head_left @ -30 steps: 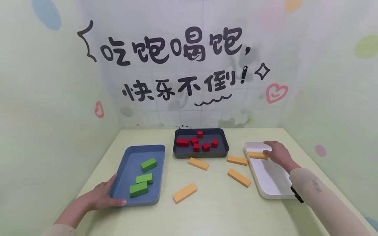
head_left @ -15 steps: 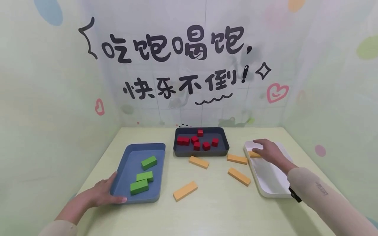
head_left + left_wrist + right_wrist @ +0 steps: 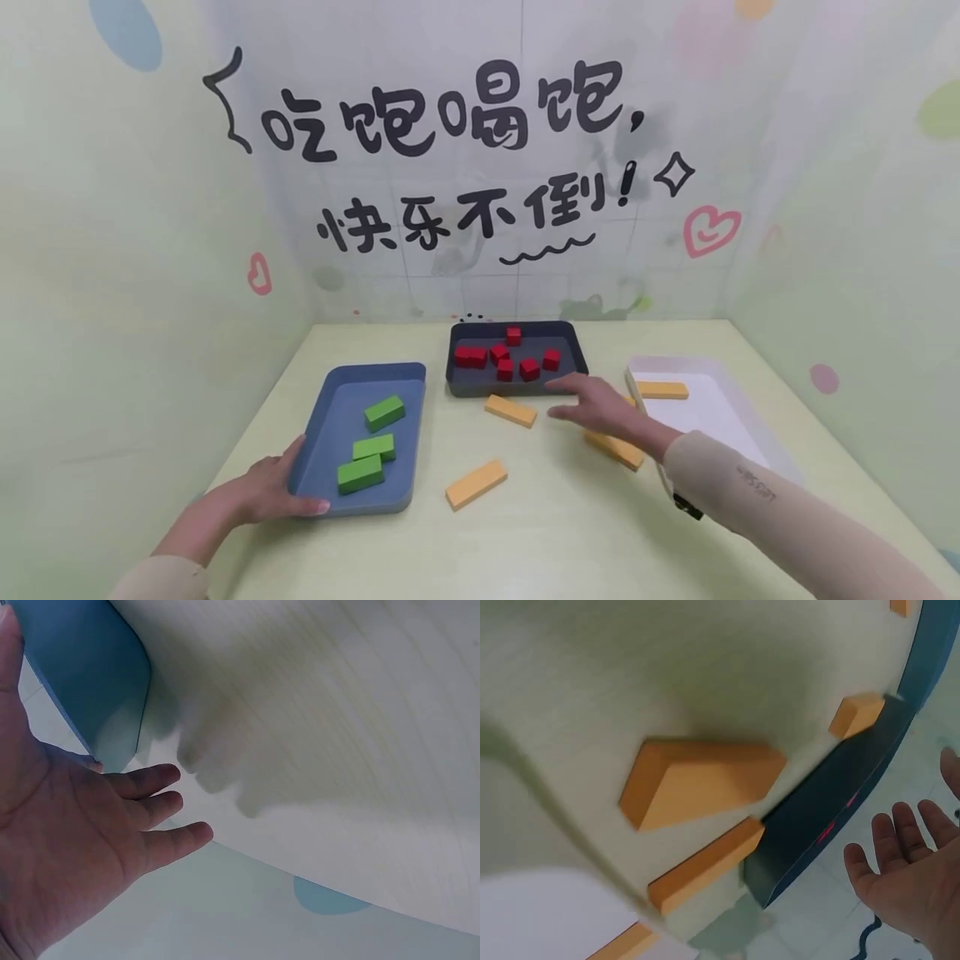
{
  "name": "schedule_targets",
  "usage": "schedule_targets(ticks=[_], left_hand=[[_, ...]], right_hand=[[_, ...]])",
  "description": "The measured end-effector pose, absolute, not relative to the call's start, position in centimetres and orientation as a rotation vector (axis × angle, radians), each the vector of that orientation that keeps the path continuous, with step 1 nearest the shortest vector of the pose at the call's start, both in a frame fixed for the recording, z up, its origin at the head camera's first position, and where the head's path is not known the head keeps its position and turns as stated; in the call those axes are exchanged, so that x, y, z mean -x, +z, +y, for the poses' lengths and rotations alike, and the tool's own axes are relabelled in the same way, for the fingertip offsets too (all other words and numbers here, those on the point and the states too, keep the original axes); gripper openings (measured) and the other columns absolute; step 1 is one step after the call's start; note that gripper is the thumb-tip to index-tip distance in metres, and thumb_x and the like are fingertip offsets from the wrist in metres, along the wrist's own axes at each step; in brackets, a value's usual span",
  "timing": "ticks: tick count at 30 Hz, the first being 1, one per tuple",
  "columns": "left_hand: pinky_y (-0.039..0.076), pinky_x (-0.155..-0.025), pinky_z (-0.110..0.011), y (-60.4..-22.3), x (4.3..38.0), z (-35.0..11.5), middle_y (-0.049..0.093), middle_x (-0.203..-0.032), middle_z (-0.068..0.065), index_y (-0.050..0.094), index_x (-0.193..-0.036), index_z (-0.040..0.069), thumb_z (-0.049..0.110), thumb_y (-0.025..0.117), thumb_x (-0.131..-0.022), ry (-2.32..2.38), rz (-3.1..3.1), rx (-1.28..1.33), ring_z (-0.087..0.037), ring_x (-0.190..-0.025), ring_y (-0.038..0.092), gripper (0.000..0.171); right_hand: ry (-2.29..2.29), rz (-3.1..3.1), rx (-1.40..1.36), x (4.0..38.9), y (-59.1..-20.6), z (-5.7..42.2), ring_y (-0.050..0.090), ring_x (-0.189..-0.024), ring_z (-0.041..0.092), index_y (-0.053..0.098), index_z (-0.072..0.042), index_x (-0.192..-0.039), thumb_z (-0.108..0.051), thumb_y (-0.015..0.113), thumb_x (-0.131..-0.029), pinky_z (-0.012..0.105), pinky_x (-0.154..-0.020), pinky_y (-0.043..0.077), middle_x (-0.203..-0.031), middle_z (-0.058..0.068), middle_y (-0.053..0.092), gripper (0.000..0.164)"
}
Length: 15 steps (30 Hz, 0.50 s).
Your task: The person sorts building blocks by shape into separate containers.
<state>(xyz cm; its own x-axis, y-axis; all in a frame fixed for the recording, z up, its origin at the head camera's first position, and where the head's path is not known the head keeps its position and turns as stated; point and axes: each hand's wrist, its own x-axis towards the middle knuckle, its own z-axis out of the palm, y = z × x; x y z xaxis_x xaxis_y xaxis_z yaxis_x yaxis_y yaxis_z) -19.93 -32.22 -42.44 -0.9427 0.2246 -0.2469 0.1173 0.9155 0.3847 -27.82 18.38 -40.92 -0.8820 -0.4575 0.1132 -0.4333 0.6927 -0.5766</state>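
Note:
My left hand (image 3: 268, 492) rests at the near left corner of the blue tray (image 3: 416, 433), thumb on the front rim and index finger along the side. Its other fingers (image 3: 169, 844) stretch out straight in the left wrist view. Three green blocks (image 3: 361, 474) lie in that tray. My right hand (image 3: 603, 408) hovers over the table with relaxed fingers and nothing in them. Closest to its fingertips is an orange block (image 3: 511, 412); two more orange blocks (image 3: 705, 784) lie beneath the hand and wrist, partly hidden in the head view.
Another orange block (image 3: 477, 484) lies nearer on the table. At the back, a dark grey tray (image 3: 517, 389) holds several red cubes (image 3: 529, 369). The white tray (image 3: 697, 417) on the right holds an orange block (image 3: 663, 390); my forearm covers part of it.
My right hand has let go of the orange block in the white tray and moved left, out over the table. My left hand has stayed at the blue tray's corner.

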Motion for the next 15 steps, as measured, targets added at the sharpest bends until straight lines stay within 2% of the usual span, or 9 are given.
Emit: schedule_targets(ticks=[7,15], left_hand=[[0.034,-0.098,-0.071,-41.9,20.3,-31.8,0.03,-0.132,-0.055,0.006,-0.148,-0.018,0.057,0.078,-0.077,0.496,2.75,-0.233,-0.067,-0.125,0.031,0.126],[0.035,-0.097,-0.071,-41.7,20.0,-31.7,0.031,-0.13,-0.055,0.005,-0.148,-0.018,0.057,0.078,-0.078,0.492,2.729,-0.212,-0.068,-0.124,0.032,0.126]], right_hand=[[-0.851,2.69,0.861,26.4,-42.7,13.8,0.058,-0.119,0.026,0.064,-0.008,-0.132,-0.027,0.075,-0.09,0.048,-0.101,0.045,-0.128,0.007,0.064,0.047],[-0.775,2.599,0.971,25.6,-44.2,11.3,0.055,-0.118,0.022,0.065,-0.01,-0.132,-0.031,0.079,-0.085,0.044,-0.102,0.044,-0.128,0.004,0.062,0.053]])
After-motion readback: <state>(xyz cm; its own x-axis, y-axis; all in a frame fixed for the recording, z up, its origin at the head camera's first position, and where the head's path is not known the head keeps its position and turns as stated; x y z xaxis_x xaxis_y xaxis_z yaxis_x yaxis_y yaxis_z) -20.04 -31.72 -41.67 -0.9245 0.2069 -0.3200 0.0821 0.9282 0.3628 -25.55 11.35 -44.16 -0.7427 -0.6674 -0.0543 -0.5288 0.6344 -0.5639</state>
